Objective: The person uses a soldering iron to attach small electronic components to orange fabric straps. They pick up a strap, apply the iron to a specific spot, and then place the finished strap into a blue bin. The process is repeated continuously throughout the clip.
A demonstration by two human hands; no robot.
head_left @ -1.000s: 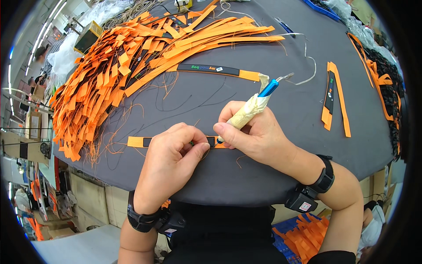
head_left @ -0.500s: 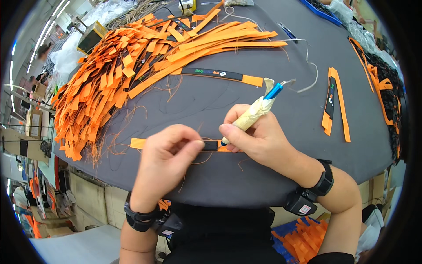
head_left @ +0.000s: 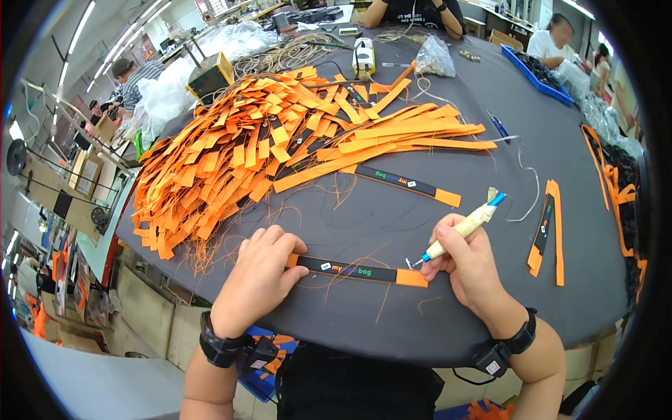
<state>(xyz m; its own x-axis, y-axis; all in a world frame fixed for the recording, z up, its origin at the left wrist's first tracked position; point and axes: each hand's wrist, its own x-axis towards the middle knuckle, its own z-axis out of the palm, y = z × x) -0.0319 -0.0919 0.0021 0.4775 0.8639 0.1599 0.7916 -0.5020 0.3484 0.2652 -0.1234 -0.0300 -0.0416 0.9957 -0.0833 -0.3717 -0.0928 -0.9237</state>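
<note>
A black webbing strap (head_left: 381, 273) with orange ends and coloured lettering lies flat in front of me. My left hand (head_left: 257, 276) is closed on its left end, thumb and fingers at the orange part. In my right hand (head_left: 472, 269) is a pen-like tool (head_left: 456, 233), wrapped in cream tape with blue ends. Its thin tip points down and left, just above the strap's right end; whether they touch I cannot tell. Loose orange threads lie around the strap. A similar strap (head_left: 395, 180) lies farther off, beside a big heap of orange strips (head_left: 210, 164).
At right lie a folded strap (head_left: 546, 227) and black bundles with orange bands (head_left: 619, 185). Blue-handled snips (head_left: 498, 126), a white cord (head_left: 535, 189), a plastic bag (head_left: 435, 56) and a blue tray (head_left: 535, 75) are farther back. Other people sit across the table.
My view has tilted up, showing more of the far table. My left hand has come down from above the strap onto its left end. The tool's tip has lifted off the strap's right part.
</note>
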